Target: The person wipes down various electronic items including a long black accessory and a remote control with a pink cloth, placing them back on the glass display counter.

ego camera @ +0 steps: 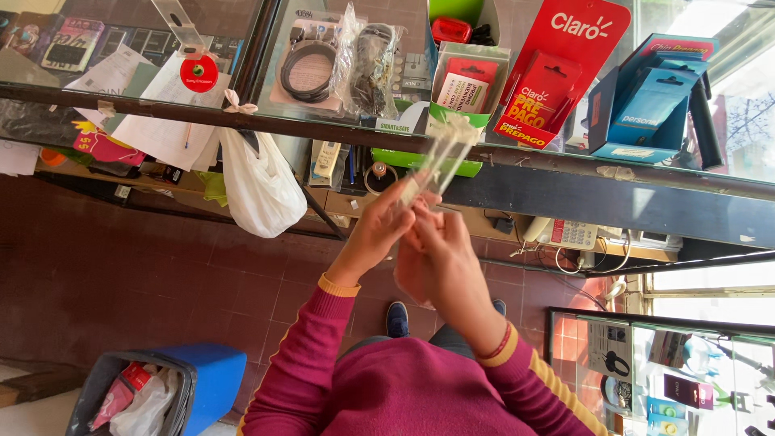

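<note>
Above a red tiled floor [161, 266], before a glass shop counter [565, 182], two bare hands are shown raised together at chest height. A clear plastic blister pack [440, 157], blurred in this view, is held between them. The left hand [379, 230] is closed on the pack's lower end, its fingers pinched around the edge. The right hand [440, 258] is curled against the same end, just beside and touching the left; whether its fingertips actually grip the plastic cannot be told. The pack projects upward and away from both hands, tilted toward the counter edge, well apart from the white plastic bag [258, 190] hanging there.

A slip is judged possible: the thin, stiff plastic is gripped only at one end, so a sudden tear or a loosened pinch could send it to the floor or toward the blue waste bin [206, 379].
</note>
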